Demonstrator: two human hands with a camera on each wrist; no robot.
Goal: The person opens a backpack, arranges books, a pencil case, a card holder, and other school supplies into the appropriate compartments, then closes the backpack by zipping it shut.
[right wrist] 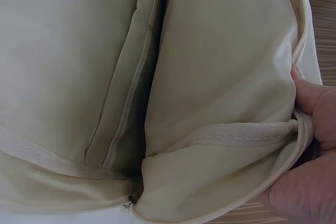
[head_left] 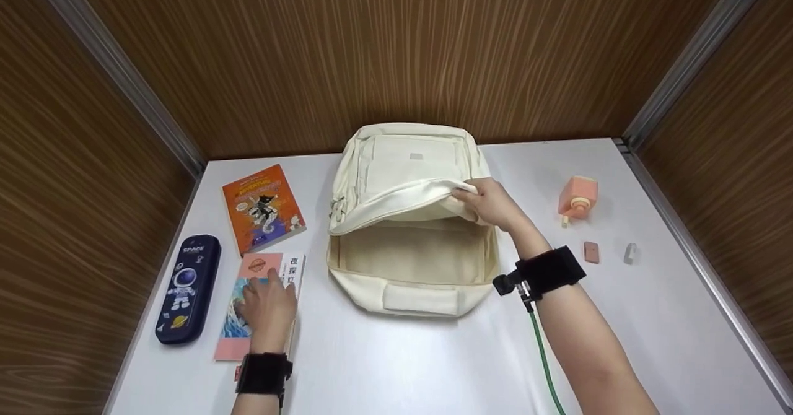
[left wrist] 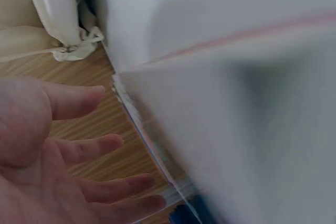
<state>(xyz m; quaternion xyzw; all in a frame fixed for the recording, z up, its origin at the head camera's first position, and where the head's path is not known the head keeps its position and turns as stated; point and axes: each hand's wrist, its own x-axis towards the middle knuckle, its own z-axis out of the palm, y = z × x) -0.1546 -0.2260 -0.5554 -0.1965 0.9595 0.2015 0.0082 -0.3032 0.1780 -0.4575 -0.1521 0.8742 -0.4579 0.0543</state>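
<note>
right hand grip pinches cream canvas backpack flap | left hand spread flat on glossy book

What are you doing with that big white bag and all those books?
A person is holding the cream backpack open on the white table. The right hand grips the lifted flap, so the empty main compartment shows. The left hand rests flat on a pink book beside the bag. An orange book and a navy pencil case lie to the left; small items lie to the right.
</note>
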